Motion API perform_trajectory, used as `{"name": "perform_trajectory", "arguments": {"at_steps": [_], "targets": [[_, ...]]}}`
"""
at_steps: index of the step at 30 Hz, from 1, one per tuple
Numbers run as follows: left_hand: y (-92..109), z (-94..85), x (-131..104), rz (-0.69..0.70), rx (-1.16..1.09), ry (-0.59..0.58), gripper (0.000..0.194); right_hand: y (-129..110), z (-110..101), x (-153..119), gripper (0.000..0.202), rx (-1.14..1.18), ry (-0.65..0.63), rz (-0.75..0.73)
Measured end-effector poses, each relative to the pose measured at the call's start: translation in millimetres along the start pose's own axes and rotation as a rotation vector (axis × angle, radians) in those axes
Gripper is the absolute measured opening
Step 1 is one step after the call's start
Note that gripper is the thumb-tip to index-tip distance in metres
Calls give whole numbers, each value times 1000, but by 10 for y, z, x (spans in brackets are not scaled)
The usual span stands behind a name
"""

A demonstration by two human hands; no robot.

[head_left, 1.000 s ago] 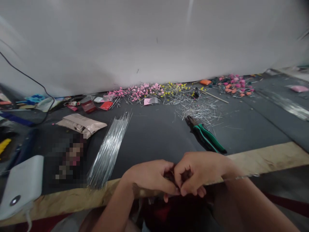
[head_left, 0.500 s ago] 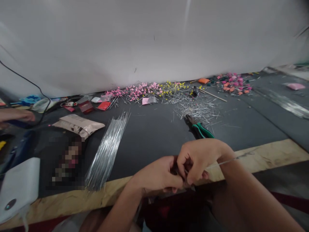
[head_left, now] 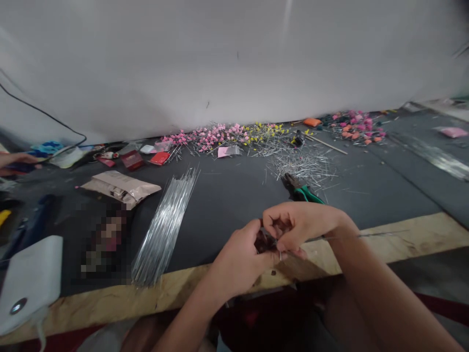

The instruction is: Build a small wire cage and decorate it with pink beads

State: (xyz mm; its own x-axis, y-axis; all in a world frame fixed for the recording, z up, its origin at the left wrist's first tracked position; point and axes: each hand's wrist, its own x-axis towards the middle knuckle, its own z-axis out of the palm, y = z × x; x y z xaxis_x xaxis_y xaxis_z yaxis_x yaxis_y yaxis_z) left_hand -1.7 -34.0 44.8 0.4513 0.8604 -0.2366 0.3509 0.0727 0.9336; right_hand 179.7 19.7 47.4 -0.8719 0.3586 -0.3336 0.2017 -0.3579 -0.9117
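My right hand is closed in a pinch on thin metal wires, whose long ends stick out to the right past my wrist. Against its fingertips, my left hand also pinches at the short ends of the wires; the fingers hide most of this spot. Both hands are just above the table's wooden front edge. Beyond the right hand lie green-handled pliers, partly covered by it. A bundle of straight silver wires lies left of my left hand.
Pink flower-headed wires, yellow-headed ones and loose wires line the back by the pale wall. At left are a foil packet, a white power bank with a cable, and another person's hand.
My two hands have risen slightly, and the left wrist has turned so its fingers sit under the right's. The other person's hand at far left has moved up and away leftward.
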Motion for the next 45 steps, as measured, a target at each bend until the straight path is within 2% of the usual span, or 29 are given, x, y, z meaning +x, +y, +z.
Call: {"name": "perform_trajectory", "arguments": {"at_steps": [7, 11, 17, 25, 35, 40, 45], "targets": [[25, 16, -7, 71, -98, 116, 27, 80, -25, 32, 15, 141, 46, -185], [45, 1, -8, 119, -177, 130, 17, 106, -3, 70, 10, 195, 118, -298], [33, -76, -7, 139, -80, 173, 10, 126, 48, 149, 10, 261, 247, -394], [-14, -135, 37, 85, -119, 169, 19, 156, 114, 179, 7, 129, 440, -503], [-49, -82, 115, 68, -139, 184, 21, 114, 213, 256, 3, -7, 785, -555], [-32, -49, 159, 96, -227, 227, 27, 103, 204, 254, 7, 16, 870, -553], [-2, -41, 150, 121, -175, 259, 25, 131, 197, 247, 8, 10, 893, -566]]}}
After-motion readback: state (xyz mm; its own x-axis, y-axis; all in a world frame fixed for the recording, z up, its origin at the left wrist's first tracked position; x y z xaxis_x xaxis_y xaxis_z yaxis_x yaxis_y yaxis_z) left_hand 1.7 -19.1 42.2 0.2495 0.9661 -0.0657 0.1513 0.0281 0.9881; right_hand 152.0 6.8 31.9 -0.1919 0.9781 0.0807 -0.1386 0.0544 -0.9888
